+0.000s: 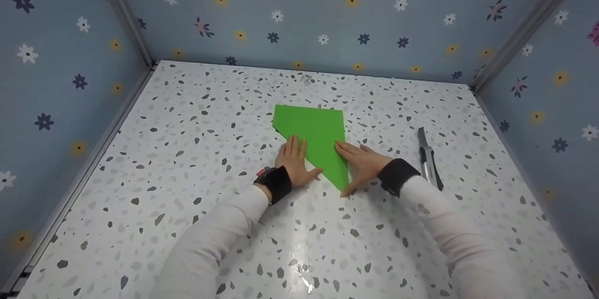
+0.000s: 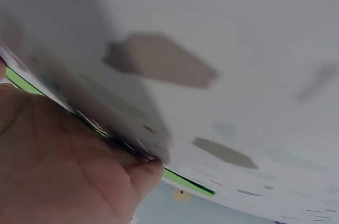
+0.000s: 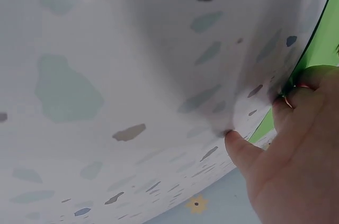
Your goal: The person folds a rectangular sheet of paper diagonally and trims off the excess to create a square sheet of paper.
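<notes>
A sheet of bright green paper (image 1: 318, 130) lies flat on the speckled table, with a slanted lower-left edge running down to a point. My left hand (image 1: 294, 163) rests along that slanted edge, its fingers straight and fingertips on the paper. On the other side, my right hand (image 1: 362, 161) touches the right edge with extended fingers, its thumb by the lower tip. In the left wrist view the left hand (image 2: 69, 160) lies low over a thin green edge. The right wrist view shows the right hand (image 3: 296, 139) with fingertips down at the green paper (image 3: 323, 38).
A utility knife (image 1: 429, 161) with a grey and black handle lies to the right of my right hand. The white speckled table (image 1: 187, 149) is walled in by blue flower-patterned panels (image 1: 299, 18) at the back and both sides.
</notes>
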`<state>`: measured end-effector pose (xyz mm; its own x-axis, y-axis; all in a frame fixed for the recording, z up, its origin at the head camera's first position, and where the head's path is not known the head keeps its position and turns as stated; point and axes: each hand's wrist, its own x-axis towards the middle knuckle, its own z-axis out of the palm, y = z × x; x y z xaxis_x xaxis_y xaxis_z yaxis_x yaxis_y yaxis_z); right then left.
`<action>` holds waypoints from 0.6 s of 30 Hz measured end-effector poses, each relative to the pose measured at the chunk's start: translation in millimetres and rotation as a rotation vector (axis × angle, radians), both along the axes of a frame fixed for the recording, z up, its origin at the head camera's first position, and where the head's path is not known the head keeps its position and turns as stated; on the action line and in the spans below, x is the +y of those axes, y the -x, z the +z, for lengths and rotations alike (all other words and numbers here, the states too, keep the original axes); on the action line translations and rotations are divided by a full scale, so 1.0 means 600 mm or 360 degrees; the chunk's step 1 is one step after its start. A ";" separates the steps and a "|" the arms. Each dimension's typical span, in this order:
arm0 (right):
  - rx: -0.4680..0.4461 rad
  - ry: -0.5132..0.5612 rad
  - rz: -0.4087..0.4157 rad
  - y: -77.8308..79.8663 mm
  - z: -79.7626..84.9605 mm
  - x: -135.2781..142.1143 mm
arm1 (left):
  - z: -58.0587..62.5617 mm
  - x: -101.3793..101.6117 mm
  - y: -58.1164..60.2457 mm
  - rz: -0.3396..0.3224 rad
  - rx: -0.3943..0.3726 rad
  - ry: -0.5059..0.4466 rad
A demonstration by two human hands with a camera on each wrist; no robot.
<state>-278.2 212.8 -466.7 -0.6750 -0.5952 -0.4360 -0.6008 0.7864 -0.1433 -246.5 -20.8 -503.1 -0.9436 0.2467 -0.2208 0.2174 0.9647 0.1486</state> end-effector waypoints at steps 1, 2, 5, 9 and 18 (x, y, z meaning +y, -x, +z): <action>-0.0004 -0.0004 -0.0006 0.000 0.000 0.001 | 0.001 -0.005 0.004 0.0028 -0.0009 0.0015; -0.0008 -0.0005 -0.0013 0.001 -0.001 0.002 | 0.003 -0.009 0.007 0.0055 -0.0024 0.0028; -0.0016 -0.0010 -0.0028 0.002 -0.002 0.002 | 0.009 -0.022 0.014 0.0112 -0.0065 0.0059; -0.0008 -0.0019 -0.0038 0.005 -0.003 0.001 | 0.020 -0.033 0.022 0.0139 -0.0106 0.0068; -0.0015 -0.0015 -0.0026 0.003 -0.003 0.003 | 0.024 -0.054 0.042 0.0243 -0.0141 0.0023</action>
<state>-280.1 214.3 -468.5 -0.6805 -0.5798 -0.4480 -0.5865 0.7975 -0.1414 -271.9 -53.1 -488.5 -0.9466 0.0981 -0.3071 0.0548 0.9877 0.1465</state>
